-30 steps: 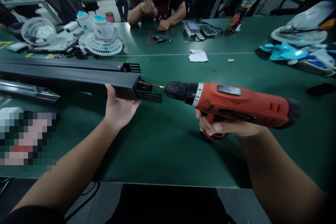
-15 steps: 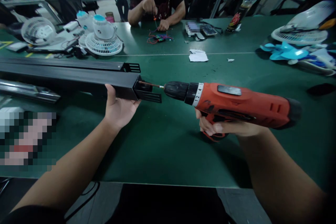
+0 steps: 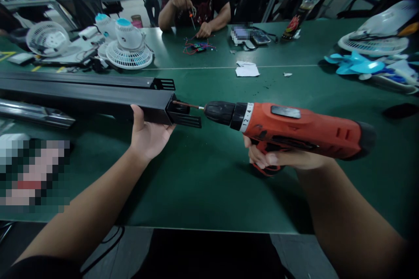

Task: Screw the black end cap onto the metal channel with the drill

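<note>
An orange and black cordless drill (image 3: pixel 301 126) lies level in my right hand (image 3: pixel 268 157), whose fingers wrap its handle near the trigger. From its chuck a long thin bit (image 3: pixel 188 104) points left into the end of a black square tube (image 3: pixel 131 103); where the tip meets the inside is hidden. My left hand (image 3: pixel 152 137) supports that tube from below near its end, thumb up along the near side and fingers beneath it. Slotted black tabs stick out past the tube's end. A second black tube (image 3: pixel 131 80) lies just behind.
Shiny metal tubing (image 3: pixel 36 113) lies on the left, beyond a blurred-out object (image 3: pixel 36 172). White fan parts (image 3: pixel 129 52) stand at the back left, blue fan blades (image 3: pixel 356 64) at the right. Across the green table (image 3: pixel 212 183), a person (image 3: pixel 196 8) holds a screwdriver over wired electronics (image 3: pixel 199 47).
My hands, the drill and the tube look unmoved. Across the table, the other person's hand with the screwdriver has risen away from the wires.
</note>
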### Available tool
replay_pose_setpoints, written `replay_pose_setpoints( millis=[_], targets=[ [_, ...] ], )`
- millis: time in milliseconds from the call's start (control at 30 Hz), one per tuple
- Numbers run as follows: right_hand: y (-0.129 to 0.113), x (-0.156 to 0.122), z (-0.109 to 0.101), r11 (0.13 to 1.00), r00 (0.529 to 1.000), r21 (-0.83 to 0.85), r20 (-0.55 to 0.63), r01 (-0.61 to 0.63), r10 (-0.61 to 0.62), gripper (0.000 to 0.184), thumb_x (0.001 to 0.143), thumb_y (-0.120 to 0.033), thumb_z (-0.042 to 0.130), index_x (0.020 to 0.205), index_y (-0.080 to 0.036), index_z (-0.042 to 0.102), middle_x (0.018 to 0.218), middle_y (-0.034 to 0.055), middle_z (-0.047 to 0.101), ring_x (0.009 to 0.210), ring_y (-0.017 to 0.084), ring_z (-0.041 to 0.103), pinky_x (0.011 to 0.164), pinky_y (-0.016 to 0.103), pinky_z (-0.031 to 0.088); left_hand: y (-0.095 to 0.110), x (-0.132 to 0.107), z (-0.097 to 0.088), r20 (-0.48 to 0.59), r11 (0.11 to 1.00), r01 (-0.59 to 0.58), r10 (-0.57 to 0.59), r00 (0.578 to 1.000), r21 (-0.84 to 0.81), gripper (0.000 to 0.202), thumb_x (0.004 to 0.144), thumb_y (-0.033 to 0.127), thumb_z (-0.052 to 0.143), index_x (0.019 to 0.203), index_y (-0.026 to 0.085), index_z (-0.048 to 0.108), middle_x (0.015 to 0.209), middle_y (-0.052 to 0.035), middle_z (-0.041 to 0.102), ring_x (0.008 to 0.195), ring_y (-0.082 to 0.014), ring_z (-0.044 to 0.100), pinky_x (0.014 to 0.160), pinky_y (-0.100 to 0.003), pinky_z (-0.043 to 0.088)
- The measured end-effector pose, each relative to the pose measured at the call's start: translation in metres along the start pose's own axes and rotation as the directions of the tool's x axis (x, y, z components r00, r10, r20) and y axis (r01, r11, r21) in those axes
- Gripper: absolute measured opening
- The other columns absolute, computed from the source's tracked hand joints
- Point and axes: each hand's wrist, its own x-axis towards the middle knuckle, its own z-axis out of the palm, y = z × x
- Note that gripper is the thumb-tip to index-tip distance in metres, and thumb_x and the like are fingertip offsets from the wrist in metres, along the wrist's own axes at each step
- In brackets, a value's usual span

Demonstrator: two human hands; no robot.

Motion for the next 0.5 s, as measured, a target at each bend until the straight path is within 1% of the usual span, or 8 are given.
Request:
replay_pose_setpoints(
  millis=[133, 267, 400, 500],
  targets=[
    [-0.0017, 0.0003, 0.0007, 1.000, 1.000, -0.012, -0.002, -0.002, 0.002, 0.039, 0.102, -0.044, 0.096, 0.133, -0.024, 0.083, 0.074, -0.0020, 0.075, 0.059, 0.020, 0.075, 0.060, 0.035, 0.070, -0.0003, 0.0001, 0.0003, -0.013, 1.000, 0.002, -0.002, 1.000, 0.002, 0.091, 0.101, 0.098, 0.065, 0.165, 0.034, 0.074, 0.171, -0.0073, 0.075, 0.185, -0.0417, 0.037, 0.144, -0.053, 0.047],
    [-0.0035, 0.0014, 0.0016, 1.000, 1.000, -0.004, -0.004, 0.012, -0.012, 0.038, 0.101, -0.044, 0.096, 0.132, -0.025, 0.084, 0.072, -0.0026, 0.075, 0.057, 0.019, 0.073, 0.058, 0.034, 0.069, -0.0007, 0.0006, -0.0007, -0.003, 1.000, -0.002, 0.002, 1.000, 0.004, 0.094, 0.098, 0.101, 0.065, 0.163, 0.033, 0.075, 0.171, -0.0077, 0.075, 0.185, -0.0423, 0.037, 0.145, -0.053, 0.045],
    [-0.0034, 0.0020, 0.0015, 1.000, 1.000, -0.001, 0.004, 0.013, -0.013, 0.038, 0.102, -0.044, 0.096, 0.133, -0.026, 0.084, 0.074, -0.0024, 0.075, 0.057, 0.019, 0.074, 0.058, 0.034, 0.068, -0.0004, 0.0009, -0.0011, -0.002, 1.000, 0.000, 0.000, 1.000, 0.002, 0.090, 0.099, 0.098, 0.068, 0.161, 0.033, 0.077, 0.171, -0.0083, 0.075, 0.184, -0.0423, 0.040, 0.145, -0.054, 0.045],
    [-0.0025, 0.0018, 0.0019, 1.000, 1.000, 0.011, 0.007, 0.010, -0.010, 0.039, 0.102, -0.044, 0.096, 0.133, -0.026, 0.083, 0.074, -0.0030, 0.074, 0.057, 0.019, 0.073, 0.058, 0.034, 0.068, 0.0003, 0.0006, 0.0001, 0.003, 1.000, -0.002, 0.002, 1.000, 0.022, 0.086, 0.100, 0.097, 0.068, 0.157, 0.033, 0.079, 0.172, -0.0070, 0.075, 0.183, -0.0423, 0.043, 0.146, -0.054, 0.044]
  ],
)
